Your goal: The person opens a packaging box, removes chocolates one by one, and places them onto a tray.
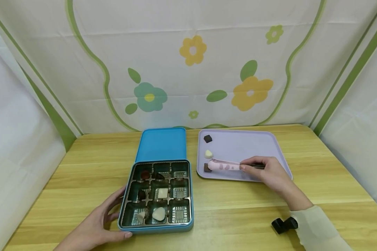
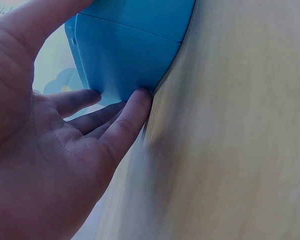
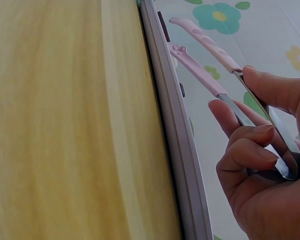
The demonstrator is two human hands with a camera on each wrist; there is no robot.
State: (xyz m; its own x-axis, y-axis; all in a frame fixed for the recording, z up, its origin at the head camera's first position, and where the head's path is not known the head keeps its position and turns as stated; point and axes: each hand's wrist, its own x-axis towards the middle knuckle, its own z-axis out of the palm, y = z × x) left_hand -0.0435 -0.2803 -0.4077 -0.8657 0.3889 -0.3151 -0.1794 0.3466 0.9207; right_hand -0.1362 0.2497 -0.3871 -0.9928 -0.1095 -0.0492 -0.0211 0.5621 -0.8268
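A pair of tongs [image 1: 224,166] with pale pink, spotted ends is held by the right grip [image 1: 270,172], the metal handles being kept between thumb and curled fingers. The two arms of the tongs are shown apart in the right wrist view; in the head view a brown square piece [image 1: 206,168] is partly covered by their ends, near the front left corner of a lilac tray [image 1: 251,139]. Whether the piece is touched cannot be told. Behind it, along the tray's left side, a white piece [image 1: 208,153] and a dark faceted piece [image 1: 208,138] are laid. The left grip [image 1: 95,223] is spread wide, its fingers rested against the left side of a blue box [image 1: 160,229], its thumb at the front. The box is divided into nine compartments, and one piece is contained in each of the left and middle columns' compartments. A blue lid [image 1: 162,143] is placed just behind the box. A black object [image 1: 284,225] is seen by the right sleeve [image 1: 320,226], on the wood-grained surface [image 1: 91,167]
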